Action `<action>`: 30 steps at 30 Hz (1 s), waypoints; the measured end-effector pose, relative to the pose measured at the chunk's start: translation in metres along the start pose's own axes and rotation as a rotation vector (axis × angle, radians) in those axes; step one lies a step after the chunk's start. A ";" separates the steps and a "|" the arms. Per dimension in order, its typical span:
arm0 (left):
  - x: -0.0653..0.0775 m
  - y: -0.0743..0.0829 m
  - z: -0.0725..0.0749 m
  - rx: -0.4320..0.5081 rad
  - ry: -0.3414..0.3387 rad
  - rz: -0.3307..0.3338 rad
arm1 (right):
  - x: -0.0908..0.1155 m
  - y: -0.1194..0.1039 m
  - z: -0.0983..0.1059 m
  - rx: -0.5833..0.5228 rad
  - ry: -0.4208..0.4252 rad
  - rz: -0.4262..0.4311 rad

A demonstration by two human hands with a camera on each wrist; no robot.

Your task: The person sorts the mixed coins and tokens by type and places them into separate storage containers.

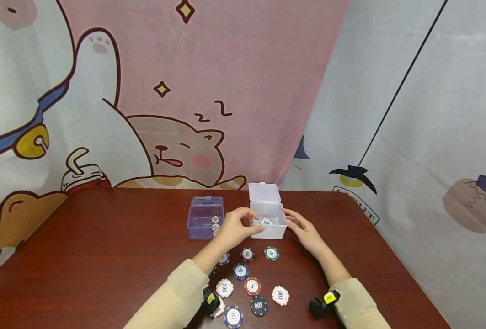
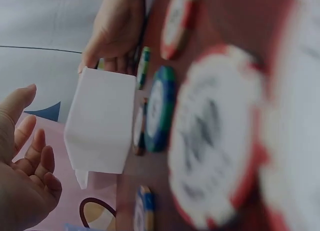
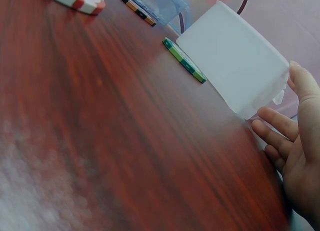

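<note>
A white plastic box (image 1: 266, 232) stands with its lid (image 1: 264, 193) folded back, and a white poker chip (image 1: 266, 221) marked 100 lies inside. Over the box's front left side is my left hand (image 1: 237, 226). Its thumb and loosely bent fingers are apart, with nothing between them in the left wrist view. My right hand (image 1: 306, 231) rests against the right side of the box, thumb near the upper corner and fingers low beside the wall. In the right wrist view, a green chip (image 3: 184, 60) lies close to the front of the box.
To the left, a clear blue box (image 1: 199, 228) with an open lid holds several silvery round pieces (image 1: 215, 219). Nearer me, several chips lie spread on the dark red table (image 1: 123, 256), among them a red chip (image 1: 253, 286) and a black chip (image 1: 259, 306). A printed curtain hangs behind.
</note>
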State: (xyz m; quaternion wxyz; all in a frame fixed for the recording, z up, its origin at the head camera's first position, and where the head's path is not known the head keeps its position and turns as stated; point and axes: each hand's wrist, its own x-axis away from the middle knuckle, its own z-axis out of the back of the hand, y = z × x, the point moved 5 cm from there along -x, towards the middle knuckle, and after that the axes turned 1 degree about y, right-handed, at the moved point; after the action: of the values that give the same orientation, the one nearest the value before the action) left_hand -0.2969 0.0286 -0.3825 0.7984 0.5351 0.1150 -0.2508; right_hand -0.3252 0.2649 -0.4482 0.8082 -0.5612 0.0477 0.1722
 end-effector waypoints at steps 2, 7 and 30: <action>0.003 -0.002 0.001 0.002 -0.023 0.012 | 0.000 -0.001 0.000 -0.001 0.001 -0.001; 0.012 -0.006 0.001 -0.025 -0.093 0.022 | -0.001 -0.001 0.001 0.004 0.002 -0.010; 0.037 -0.028 -0.004 -0.173 -0.369 0.037 | 0.000 -0.001 0.000 0.012 0.010 -0.018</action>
State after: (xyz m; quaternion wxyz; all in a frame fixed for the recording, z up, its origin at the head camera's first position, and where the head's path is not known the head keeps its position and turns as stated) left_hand -0.2800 0.0130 -0.4234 0.8534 0.4115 -0.0220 -0.3192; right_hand -0.3245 0.2647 -0.4477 0.8128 -0.5575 0.0478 0.1620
